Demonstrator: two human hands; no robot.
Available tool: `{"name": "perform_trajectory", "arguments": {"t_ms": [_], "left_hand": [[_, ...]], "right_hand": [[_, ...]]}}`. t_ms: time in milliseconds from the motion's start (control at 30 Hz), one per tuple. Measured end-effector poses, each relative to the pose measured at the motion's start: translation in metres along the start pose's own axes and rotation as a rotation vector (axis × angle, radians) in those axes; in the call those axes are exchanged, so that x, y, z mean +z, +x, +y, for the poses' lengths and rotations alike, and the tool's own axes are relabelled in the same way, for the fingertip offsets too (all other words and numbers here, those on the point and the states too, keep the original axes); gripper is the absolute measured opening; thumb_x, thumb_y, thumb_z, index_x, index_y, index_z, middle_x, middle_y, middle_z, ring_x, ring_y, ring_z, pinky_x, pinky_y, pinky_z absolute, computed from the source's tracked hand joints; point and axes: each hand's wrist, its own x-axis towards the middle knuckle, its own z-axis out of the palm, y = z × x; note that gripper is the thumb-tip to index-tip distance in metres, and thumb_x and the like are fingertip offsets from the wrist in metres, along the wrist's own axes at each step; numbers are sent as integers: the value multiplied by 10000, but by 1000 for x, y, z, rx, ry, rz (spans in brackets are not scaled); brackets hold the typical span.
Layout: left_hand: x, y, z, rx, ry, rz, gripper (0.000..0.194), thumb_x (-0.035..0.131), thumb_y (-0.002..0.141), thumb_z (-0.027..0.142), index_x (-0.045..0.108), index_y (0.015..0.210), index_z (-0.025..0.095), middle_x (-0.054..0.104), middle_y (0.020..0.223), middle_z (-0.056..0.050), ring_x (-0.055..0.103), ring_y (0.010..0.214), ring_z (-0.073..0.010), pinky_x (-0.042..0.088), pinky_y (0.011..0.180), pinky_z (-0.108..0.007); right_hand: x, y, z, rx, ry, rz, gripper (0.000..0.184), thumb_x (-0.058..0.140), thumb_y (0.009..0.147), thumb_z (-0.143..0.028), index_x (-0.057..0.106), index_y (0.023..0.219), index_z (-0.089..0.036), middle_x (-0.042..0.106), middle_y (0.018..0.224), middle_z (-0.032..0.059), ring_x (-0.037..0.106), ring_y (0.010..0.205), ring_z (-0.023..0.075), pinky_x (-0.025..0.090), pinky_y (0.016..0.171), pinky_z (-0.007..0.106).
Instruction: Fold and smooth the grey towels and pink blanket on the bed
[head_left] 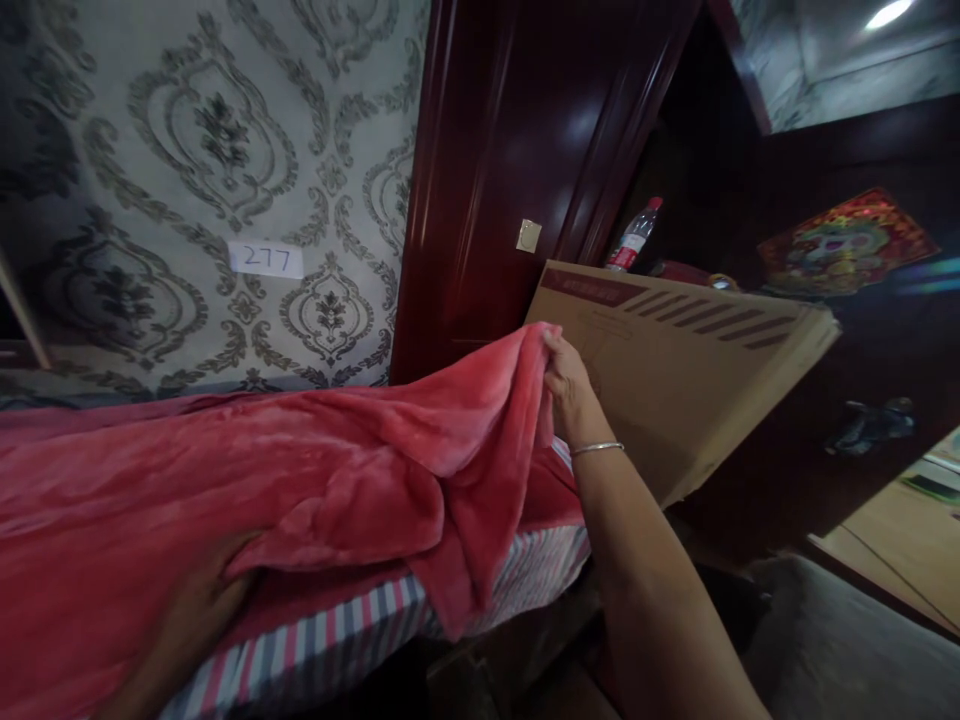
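A red plush blanket lies spread over a bed with a striped sheet. My right hand grips the blanket's far corner and lifts it above the bed's end. A thin bracelet circles that wrist. My left hand is at the near edge of the bed, partly tucked under a fold of the blanket, fingers hidden in the fabric.
A large flat cardboard box leans just past the bed's end, next to my right hand. Behind it stand a dark wooden door frame and a plastic bottle. The patterned wall carries a label reading 277.
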Motion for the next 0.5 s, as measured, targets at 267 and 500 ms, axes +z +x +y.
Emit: {"name": "perform_trajectory", "arguments": {"t_ms": [267, 500], "left_hand": [[-2, 3, 7, -46, -102, -26, 405, 559, 746, 568, 737, 966, 278, 792, 1083, -128, 737, 1019, -393, 583, 985, -576], [-15, -15, 79, 179, -15, -23, 592, 665, 723, 486, 666, 1263, 243, 687, 1336, -169, 653, 1207, -438, 543, 1056, -598]], "right_hand": [[60, -54, -2, 184, -89, -160, 313, 697, 673, -122, 588, 949, -221, 689, 768, -52, 658, 728, 148, 585, 809, 323], [134, -119, 0, 171, 124, -123, 360, 682, 723, -219, 487, 1014, -299, 601, 725, -94, 611, 677, 143, 564, 709, 295]]}}
